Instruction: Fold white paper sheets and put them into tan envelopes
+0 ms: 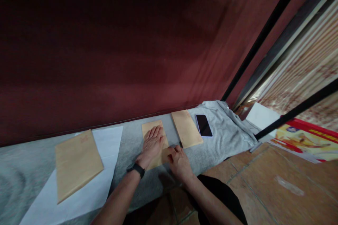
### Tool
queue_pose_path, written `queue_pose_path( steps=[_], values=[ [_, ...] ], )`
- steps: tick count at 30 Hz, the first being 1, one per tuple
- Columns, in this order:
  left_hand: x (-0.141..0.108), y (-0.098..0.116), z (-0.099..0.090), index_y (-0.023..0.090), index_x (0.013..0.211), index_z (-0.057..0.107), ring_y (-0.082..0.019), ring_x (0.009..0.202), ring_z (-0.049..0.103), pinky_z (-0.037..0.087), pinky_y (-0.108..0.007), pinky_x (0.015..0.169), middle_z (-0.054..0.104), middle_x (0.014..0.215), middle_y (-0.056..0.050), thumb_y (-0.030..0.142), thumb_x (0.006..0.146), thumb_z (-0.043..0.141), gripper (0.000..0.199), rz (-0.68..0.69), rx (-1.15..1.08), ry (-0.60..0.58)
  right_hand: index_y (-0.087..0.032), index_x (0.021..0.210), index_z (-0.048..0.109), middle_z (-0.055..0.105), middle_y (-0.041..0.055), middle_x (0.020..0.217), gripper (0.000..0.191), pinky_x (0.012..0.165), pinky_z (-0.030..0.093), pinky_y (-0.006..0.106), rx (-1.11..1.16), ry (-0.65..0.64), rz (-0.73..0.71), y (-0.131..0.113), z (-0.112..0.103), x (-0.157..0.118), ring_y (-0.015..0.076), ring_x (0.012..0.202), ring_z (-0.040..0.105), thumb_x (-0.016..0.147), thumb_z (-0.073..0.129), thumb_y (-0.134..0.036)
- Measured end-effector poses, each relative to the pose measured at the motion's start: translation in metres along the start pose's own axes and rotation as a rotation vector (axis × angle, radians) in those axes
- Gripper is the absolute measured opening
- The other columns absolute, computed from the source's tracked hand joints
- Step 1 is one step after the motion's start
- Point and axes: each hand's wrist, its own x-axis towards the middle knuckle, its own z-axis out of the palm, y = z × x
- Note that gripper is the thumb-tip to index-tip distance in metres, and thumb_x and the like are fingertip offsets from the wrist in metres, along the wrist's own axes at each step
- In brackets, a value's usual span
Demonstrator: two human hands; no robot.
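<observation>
A brown envelope [154,125] lies on the grey cloth in front of me. My left hand [153,142], with a black band on its wrist, rests flat on it, fingers stretched toward the wall. At the envelope's right side, my right hand [179,161] has its fingers bent together, pinching a brown paper flap at the edge. Just to the right lie more brown envelopes [187,128] in a neat pile, and beyond them a dark-screened phone [204,125].
On the left, a brown envelope pile [77,163] sits on white paper [111,147]. A dark red wall [132,91] rises behind the grey cloth [224,137]. Black metal bars [253,54], a red and yellow box [306,139] and the tiled floor [264,179] are at right.
</observation>
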Motion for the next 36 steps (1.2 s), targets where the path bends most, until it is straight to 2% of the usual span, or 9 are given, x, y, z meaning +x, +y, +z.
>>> queue_pose_path(
  steps=[5,9,13,18,22,25,29,33,36],
  values=[
    [-0.003,0.016,0.005,0.013,0.153,0.045,-0.024,0.151,0.035,0.024,-0.045,0.125,0.044,0.159,-0.012,0.029,0.102,0.031,0.055,0.023,-0.015,0.02,-0.019,0.115,0.069,0.069,0.0095,0.109,0.031,0.096,0.048,0.029,0.073,-0.02,-0.004,0.008,-0.003,0.007,0.0217,0.106,0.067,0.091,0.052,-0.007],
    [-0.035,0.024,0.009,0.015,0.154,0.043,-0.024,0.152,0.034,0.023,-0.045,0.125,0.042,0.161,-0.01,0.032,0.103,0.031,0.055,0.073,-0.01,-0.012,-0.019,0.116,0.068,0.071,0.0095,0.11,0.031,0.093,0.049,0.028,0.09,0.004,-0.003,0.011,-0.004,0.009,0.0203,0.105,0.068,0.096,0.045,-0.009],
    [-0.069,0.03,0.004,0.021,0.155,0.042,-0.028,0.152,0.033,0.023,-0.053,0.124,0.043,0.161,-0.008,0.037,0.103,0.036,0.055,0.118,0.002,-0.008,-0.019,0.114,0.068,0.072,0.0104,0.109,0.03,0.088,0.05,0.027,0.082,0.017,0.023,0.011,-0.002,0.009,0.0202,0.1,0.07,0.098,0.045,-0.011],
    [-0.096,0.045,0.003,0.02,0.151,0.049,-0.034,0.145,0.042,0.035,-0.056,0.117,0.054,0.153,-0.012,0.02,0.096,0.046,0.056,0.132,0.095,-0.01,-0.019,0.108,0.07,0.072,0.0109,0.109,0.027,0.083,0.051,0.027,0.066,0.046,0.039,0.009,-0.001,0.011,0.0202,0.097,0.071,0.1,0.045,-0.014],
    [-0.094,0.056,0.007,0.016,0.138,0.064,-0.031,0.129,0.06,0.051,-0.048,0.105,0.067,0.134,-0.017,0.002,0.088,0.043,0.056,0.101,0.199,-0.014,-0.02,0.106,0.071,0.072,0.0106,0.108,0.025,0.081,0.051,0.027,0.066,0.064,0.066,0.009,0.001,0.013,0.0202,0.094,0.072,0.098,0.048,-0.013],
    [-0.087,0.063,0.003,0.015,0.134,0.067,-0.032,0.121,0.064,0.059,-0.044,0.092,0.069,0.128,-0.02,-0.002,0.086,0.041,0.057,0.101,0.223,-0.015,-0.02,0.106,0.071,0.072,0.0105,0.109,0.024,0.082,0.051,0.027,0.066,0.072,0.068,0.01,0.003,0.015,0.0202,0.095,0.072,0.097,0.049,-0.013],
    [-0.085,0.073,-0.002,0.011,0.126,0.071,-0.034,0.114,0.065,0.059,-0.044,0.087,0.069,0.124,-0.024,0.0,0.086,0.044,0.05,0.094,0.18,-0.005,-0.02,0.103,0.072,0.074,0.0096,0.106,0.024,0.082,0.051,0.026,0.073,0.079,0.089,0.012,0.002,0.018,0.0195,0.096,0.072,0.098,0.049,-0.013],
    [-0.086,0.078,-0.004,0.016,0.121,0.073,-0.032,0.108,0.065,0.057,-0.046,0.089,0.07,0.112,-0.02,0.004,0.086,0.052,0.043,0.098,0.098,0.022,-0.021,0.102,0.073,0.075,0.0077,0.103,0.027,0.083,0.051,0.025,0.117,0.082,0.102,0.015,0.002,0.022,0.0184,0.097,0.072,0.097,0.048,-0.012],
    [-0.082,0.08,-0.011,0.015,0.113,0.075,-0.032,0.105,0.066,0.056,-0.044,0.086,0.07,0.106,-0.018,0.002,0.086,0.049,0.04,0.089,0.092,-0.019,-0.021,0.101,0.074,0.076,0.0074,0.104,0.028,0.085,0.051,0.026,0.154,0.089,0.103,0.018,0.004,0.024,0.0187,0.1,0.072,0.095,0.049,-0.011]
  ],
)
